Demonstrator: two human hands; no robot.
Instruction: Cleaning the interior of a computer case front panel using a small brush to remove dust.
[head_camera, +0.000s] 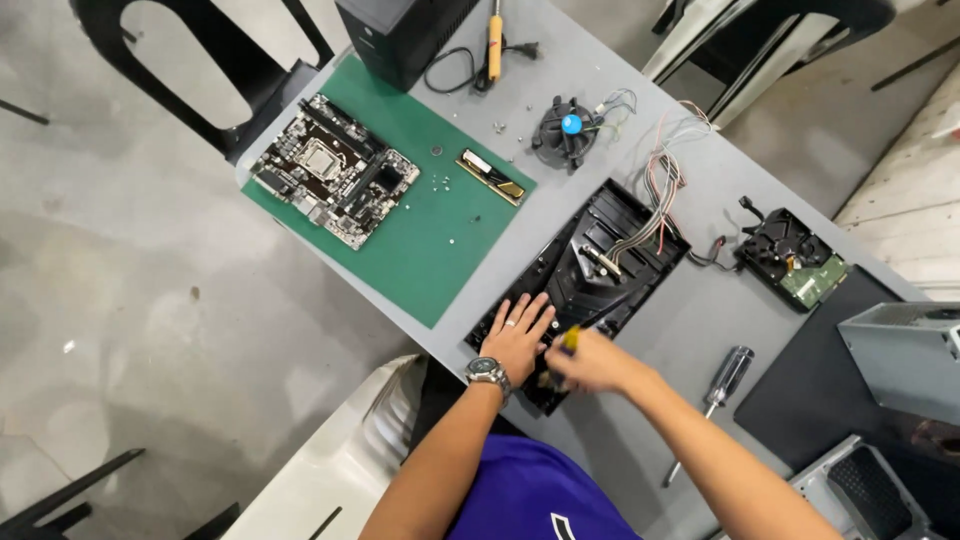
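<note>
hands apart: left (515, 335) flat on black panel (585, 275), right (590, 362) gripping yellow tool (568, 341).

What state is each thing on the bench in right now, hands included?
Left hand: flat, palm down on the black front panel.
Right hand: closed on a yellow-handled tool, blurred.
Black front panel: lying inner side up, wires attached.
Motherboard: bare, flat on the green mat.
Memory stick: loose on the mat.
Cooler fan: detached, on the table.
Hard drive: out, circuit side up.
Screwdriver: lying unused.
</note>
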